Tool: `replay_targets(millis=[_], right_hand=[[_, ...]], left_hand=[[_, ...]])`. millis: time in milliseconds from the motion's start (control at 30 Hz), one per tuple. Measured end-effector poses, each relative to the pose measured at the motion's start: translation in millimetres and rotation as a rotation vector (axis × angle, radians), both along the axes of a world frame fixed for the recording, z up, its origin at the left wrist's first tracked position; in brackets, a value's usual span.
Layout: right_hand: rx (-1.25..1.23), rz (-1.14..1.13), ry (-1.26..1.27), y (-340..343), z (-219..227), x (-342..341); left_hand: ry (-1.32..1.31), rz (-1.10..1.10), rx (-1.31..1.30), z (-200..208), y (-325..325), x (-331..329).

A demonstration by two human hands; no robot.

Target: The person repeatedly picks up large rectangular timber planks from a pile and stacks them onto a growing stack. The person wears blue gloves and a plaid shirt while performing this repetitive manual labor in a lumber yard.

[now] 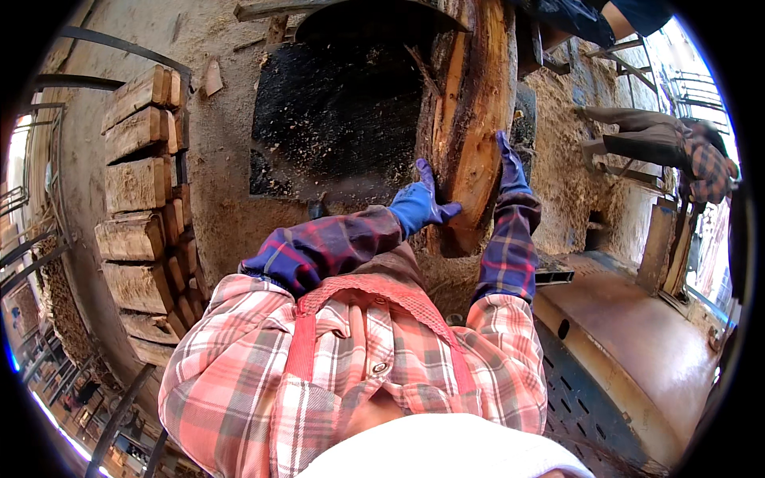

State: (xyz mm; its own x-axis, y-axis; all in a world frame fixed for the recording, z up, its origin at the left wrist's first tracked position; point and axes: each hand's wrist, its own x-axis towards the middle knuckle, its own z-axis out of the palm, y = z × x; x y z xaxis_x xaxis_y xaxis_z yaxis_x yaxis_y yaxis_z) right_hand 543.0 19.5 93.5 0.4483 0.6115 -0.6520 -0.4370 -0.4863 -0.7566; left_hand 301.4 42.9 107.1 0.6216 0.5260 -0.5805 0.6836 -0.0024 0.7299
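Left gloved hand [418,205]: thumb and fingers spread at log's left side. Right gloved hand [511,169]: fingers straight along its right edge. Log [478,135] sits between them, running away from grip. Beyond left hand: black sheet [335,119], sawdust-flecked; farther left, stacked timbers [137,185].

Planks [135,239] L, person [673,150] R; log [476,127] btwn

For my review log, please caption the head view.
Gloved left hand and right hand flank a log's near end, with timber stacked at left.
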Motion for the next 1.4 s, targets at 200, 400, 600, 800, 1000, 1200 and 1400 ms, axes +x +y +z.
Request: replay_targets(millis=[200,400,600,800,1000,1200,1400], right_hand=[[0.248,0.302,-0.442,17,-22,-27],[0.486,0.381,-0.251,31,-60,-55],[0.636,0.357,-0.112,69,-61,-194],[0.321,0.45,-0.24,97,-20,-289],[0.25,0.401,-0.065,19,-19,-244],[0.301,-0.14,-0.241,-230,-21,-358],[0.423,-1.241,-0.052,-431,-22,-575]], left_hand=[[-0.058,-0.002,0.044,2,18,-50],[-0.062,0.036,0.059,-4,40,-100],[0.043,0.004,-0.001,6,84,-233],[0.091,0.115,0.307,7,88,-301],[-0.399,0.166,-0.533,10,1,-286],[-0.516,0.592,-0.936,-11,-85,-317],[-0.124,-0.233,-1.114,-42,-257,-254]])
